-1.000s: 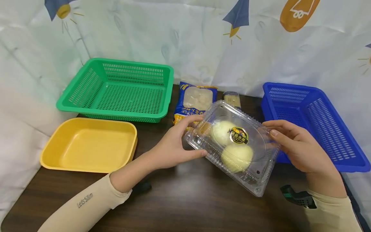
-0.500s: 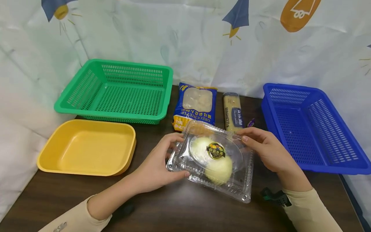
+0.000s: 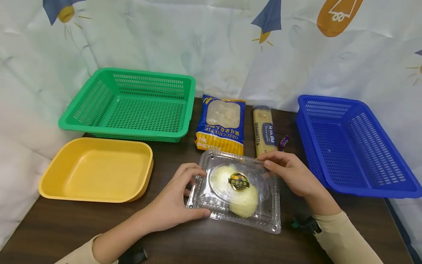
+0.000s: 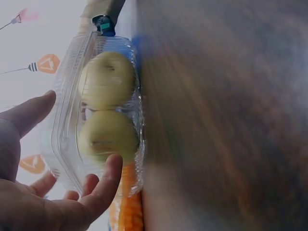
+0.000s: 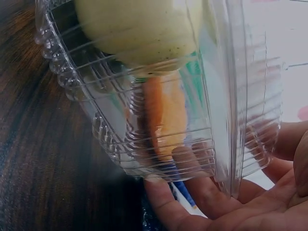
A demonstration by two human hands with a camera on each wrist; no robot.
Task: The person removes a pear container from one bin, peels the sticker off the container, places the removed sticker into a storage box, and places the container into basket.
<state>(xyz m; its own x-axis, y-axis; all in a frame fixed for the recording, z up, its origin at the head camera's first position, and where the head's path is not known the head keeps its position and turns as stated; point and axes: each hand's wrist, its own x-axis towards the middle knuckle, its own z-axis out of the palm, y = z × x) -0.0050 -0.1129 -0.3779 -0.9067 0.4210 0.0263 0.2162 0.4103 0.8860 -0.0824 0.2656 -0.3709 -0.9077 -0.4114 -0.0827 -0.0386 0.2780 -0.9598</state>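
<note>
A clear plastic clamshell fruit box (image 3: 267, 211) with a round black-and-gold label lies nearly level, close over the table. Inside are two round, pale yellow-green fruits (image 4: 107, 79). My left hand (image 3: 174, 200) spans the box's left side, with its thumb near the front corner and fingers along the left edge. My right hand (image 3: 291, 174) pinches the far right corner. In the right wrist view, fingers (image 5: 163, 199) of that hand curl at the box's lower end wall. Behind the box lie a blue-and-yellow bag of orecchiette (image 3: 221, 126) and a pack of spaghetti (image 3: 263, 132).
A green basket (image 3: 128, 134) stands at the back left, with a yellow tub (image 3: 95, 200) in front of it. At the right is a blue basket (image 3: 324, 154). A small purple wrapped item (image 3: 284, 142) lies beside the spaghetti. A patterned white curtain (image 3: 217, 47) hangs behind.
Both hands have brought the fruit box left, down and nearer, from a raised tilt to nearly level. The spaghetti and purple item have come into view behind it.
</note>
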